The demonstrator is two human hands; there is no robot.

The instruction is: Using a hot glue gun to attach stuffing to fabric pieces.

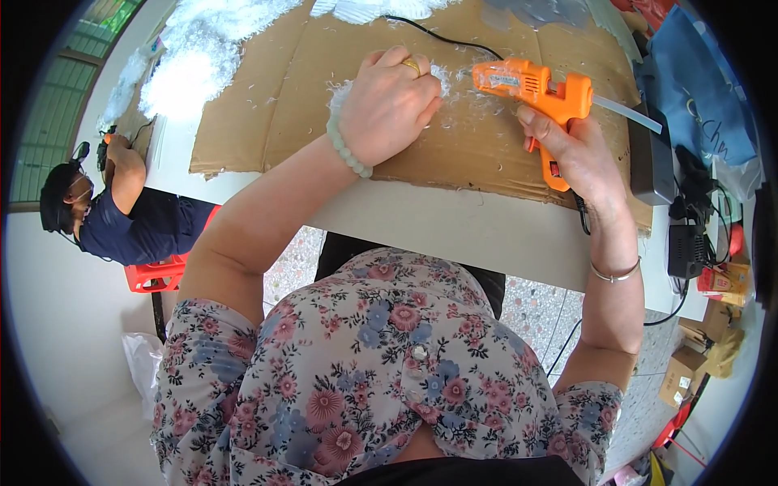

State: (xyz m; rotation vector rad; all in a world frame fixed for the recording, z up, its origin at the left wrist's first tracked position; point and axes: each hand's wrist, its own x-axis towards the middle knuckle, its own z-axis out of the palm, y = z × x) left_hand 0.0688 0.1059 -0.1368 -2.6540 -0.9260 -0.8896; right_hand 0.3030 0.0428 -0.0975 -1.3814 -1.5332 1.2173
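My right hand is wrapped round the handle of an orange hot glue gun, held above the cardboard. A pale glue stick sticks out of its back, and its front end points left, toward my other hand. My left hand is closed, knuckles up, low over the cardboard sheet. White feathery fluff shows at both sides of that hand. What the curled fingers grip is hidden beneath them. Stray white fibres cling to the gun and lie between the two hands.
A big heap of white fluff lies at the far left of the table, with a white feathered piece at the far edge. A black cable crosses the cardboard. At right stand a dark box and a blue bag. Another person sits at left.
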